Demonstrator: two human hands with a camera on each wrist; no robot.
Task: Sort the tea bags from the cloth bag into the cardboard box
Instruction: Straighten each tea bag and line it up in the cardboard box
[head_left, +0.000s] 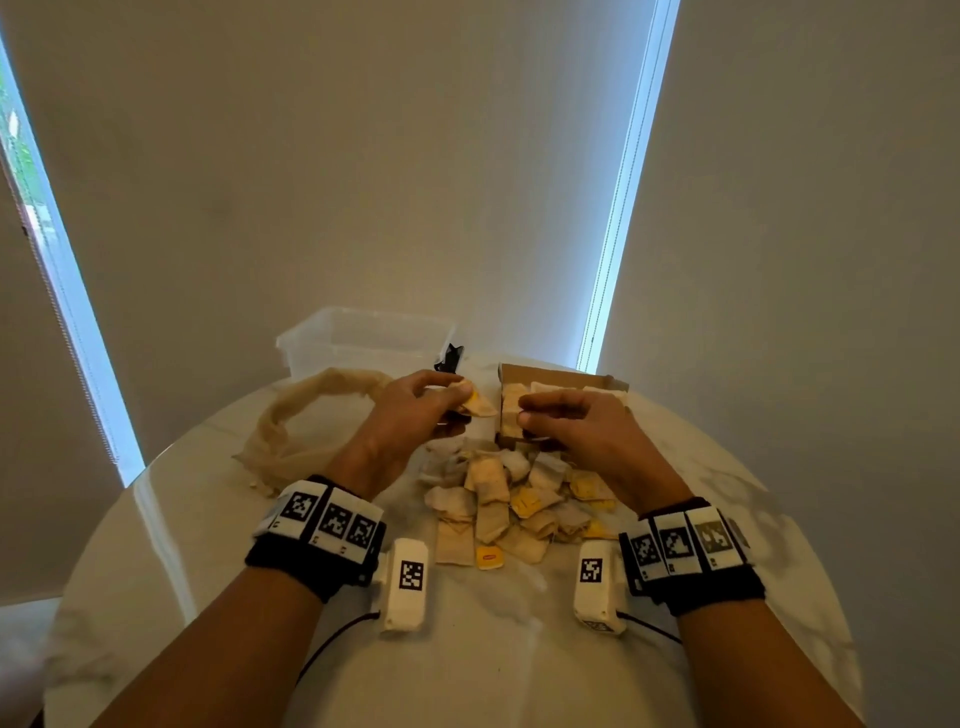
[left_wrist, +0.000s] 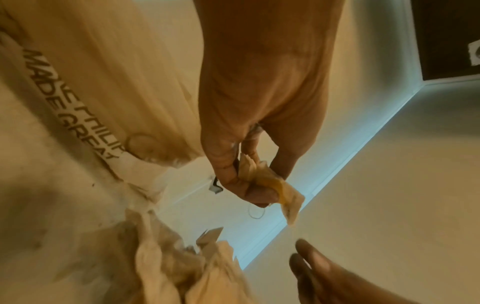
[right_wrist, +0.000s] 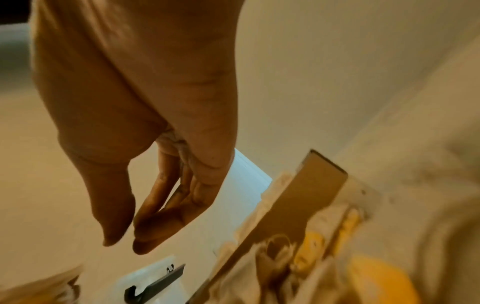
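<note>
Round marble table (head_left: 467, 670); beige blinds (head_left: 363, 156); 2 daylight strips (head_left: 631, 182).

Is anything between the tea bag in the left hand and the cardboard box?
Only the right hand, which hovers empty at the cardboard box's near edge. Otherwise the tea bag in the left hand has open air.

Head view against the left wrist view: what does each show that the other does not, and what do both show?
Only the head view shows the loose pile of tea bags on the table, the clear plastic tub and the wrist bands. Only the left wrist view shows dark lettering printed on the cloth bag, and a thin string loop hanging under the fingers. Both show the left hand pinching one tea bag, the right hand holding nothing, and the cardboard box.
</note>
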